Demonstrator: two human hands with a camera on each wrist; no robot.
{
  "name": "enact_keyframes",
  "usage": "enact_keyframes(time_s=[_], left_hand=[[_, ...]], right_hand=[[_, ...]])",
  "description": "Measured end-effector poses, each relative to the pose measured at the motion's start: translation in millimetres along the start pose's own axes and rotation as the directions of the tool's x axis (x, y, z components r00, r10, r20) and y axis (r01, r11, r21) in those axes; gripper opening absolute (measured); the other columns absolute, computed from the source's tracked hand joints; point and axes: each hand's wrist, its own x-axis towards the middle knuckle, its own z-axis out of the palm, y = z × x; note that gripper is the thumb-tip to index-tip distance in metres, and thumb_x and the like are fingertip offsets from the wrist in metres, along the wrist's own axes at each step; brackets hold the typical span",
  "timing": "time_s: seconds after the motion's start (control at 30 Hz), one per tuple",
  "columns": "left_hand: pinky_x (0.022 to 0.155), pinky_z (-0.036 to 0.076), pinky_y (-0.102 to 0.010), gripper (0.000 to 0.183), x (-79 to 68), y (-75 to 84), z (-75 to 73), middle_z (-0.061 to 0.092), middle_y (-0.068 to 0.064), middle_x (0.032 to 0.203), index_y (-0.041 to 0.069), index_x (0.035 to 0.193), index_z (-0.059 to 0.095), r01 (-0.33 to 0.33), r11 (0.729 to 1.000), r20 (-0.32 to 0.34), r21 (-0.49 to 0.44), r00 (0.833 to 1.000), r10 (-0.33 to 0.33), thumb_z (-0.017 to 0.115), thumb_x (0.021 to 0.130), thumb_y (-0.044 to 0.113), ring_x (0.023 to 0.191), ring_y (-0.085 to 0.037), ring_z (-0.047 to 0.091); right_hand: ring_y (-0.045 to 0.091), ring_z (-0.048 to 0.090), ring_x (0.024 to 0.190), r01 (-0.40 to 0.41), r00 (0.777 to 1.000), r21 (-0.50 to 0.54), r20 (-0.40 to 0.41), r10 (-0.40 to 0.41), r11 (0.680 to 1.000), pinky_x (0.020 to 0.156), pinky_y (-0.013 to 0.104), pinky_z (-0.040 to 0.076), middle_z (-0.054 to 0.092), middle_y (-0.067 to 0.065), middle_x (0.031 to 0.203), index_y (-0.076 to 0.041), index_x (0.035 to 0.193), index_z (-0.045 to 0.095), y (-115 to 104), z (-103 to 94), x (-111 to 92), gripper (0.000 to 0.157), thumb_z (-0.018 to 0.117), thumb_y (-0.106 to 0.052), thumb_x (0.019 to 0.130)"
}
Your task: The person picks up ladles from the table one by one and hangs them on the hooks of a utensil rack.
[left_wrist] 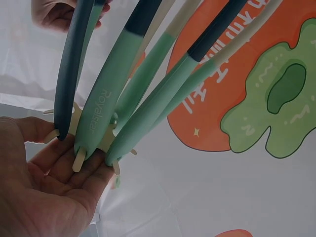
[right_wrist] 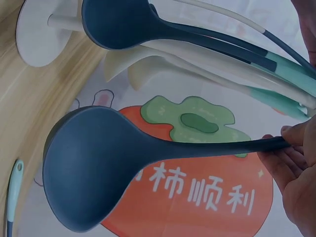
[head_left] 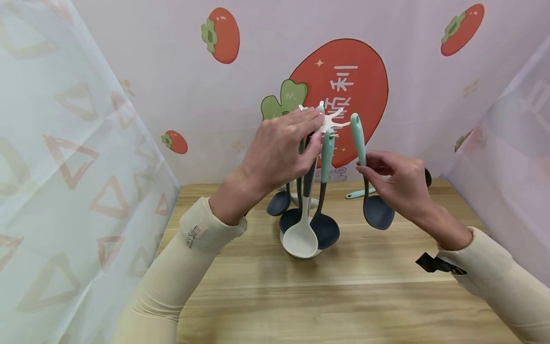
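My left hand [head_left: 279,148] reaches over the top of a white utensil rack [head_left: 334,123], with fingers and thumb gripping around its hooked crown. Several utensils hang from the rack, including a white ladle [head_left: 301,239] at the front and a dark blue ladle [head_left: 325,230] with a mint handle [head_left: 327,155]. To the right of the rack, my right hand [head_left: 401,181] pinches another dark blue ladle [head_left: 379,212] where its mint handle meets the dark shaft. That ladle hangs bowl down, apart from the rack. In the right wrist view its bowl [right_wrist: 89,168] is large and tilted.
A mint-handled utensil [head_left: 360,193] lies on the wooden table [head_left: 301,296] behind the held ladle. Beyond my right hand, a dark rounded end [head_left: 428,177] shows. A round white base [right_wrist: 39,34] supports the rack. Printed cloth [head_left: 142,43] surrounds the back and sides.
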Motion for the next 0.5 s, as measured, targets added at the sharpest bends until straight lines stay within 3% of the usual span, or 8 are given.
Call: enact_keyframes(time_s=[0.5], left_hand=[[0.112,0.034,-0.026,0.036,-0.3,-1.5,0.3,0.064,-0.012,0.129,0.002,0.126,0.065,-0.011,1.000,-0.013,0.002,1.000,0.011,0.057,0.095,0.018,0.124,-0.021,0.058]], right_hand=[[0.020,0.073,0.079,0.014,1.000,0.027,0.018,-0.014,1.000,0.075,0.010,0.052,0.074,0.010,0.091,0.003,0.111,0.071,-0.6,10.4,1.2,0.040,0.080,0.008,0.072]])
